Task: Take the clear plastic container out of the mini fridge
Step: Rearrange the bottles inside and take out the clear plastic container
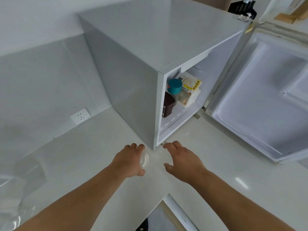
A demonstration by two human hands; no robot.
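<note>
The clear plastic container (154, 158) is out of the fridge, low over the white counter (86, 155) just in front of the fridge's front left corner. It is nearly see-through, so its edges are faint. My left hand (130, 160) grips its left side, where a rounded clear rim shows. My right hand (182, 161) curls around its right side, thumb below and fingers above. The grey mini fridge (133, 67) stands on the counter with its door (266, 100) swung wide open to the right.
Inside the fridge are a teal-lidded jar (175, 86), a dark brown container (168, 105) and a white package with a yellow label (190, 92). A wall socket (80, 115) sits at the left. Crumpled clear plastic (15, 197) lies at the bottom left. The counter edge (168, 199) runs near my arms.
</note>
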